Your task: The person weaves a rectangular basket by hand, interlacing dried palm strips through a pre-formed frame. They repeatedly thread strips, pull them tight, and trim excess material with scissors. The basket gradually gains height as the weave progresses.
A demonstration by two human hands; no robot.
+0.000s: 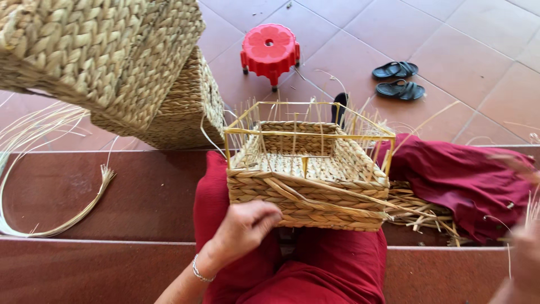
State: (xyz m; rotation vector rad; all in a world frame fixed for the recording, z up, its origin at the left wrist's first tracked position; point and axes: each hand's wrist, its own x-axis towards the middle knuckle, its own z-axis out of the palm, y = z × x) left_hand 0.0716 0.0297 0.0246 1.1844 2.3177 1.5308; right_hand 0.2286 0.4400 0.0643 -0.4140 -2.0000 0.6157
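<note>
Straw-woven, half-finished basket (306, 183) on a yellow wire frame, resting on the red-clad lap (315, 264). Left hand (244, 228) curled, fingers pinching at the basket's near lower edge. Right hand (526, 256) blurred at the frame's right edge; grip impossible to tell.

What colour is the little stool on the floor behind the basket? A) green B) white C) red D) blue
C: the small plastic stool on the tiled floor, beyond the half-woven basket on the person's lap, is bright red.
</note>
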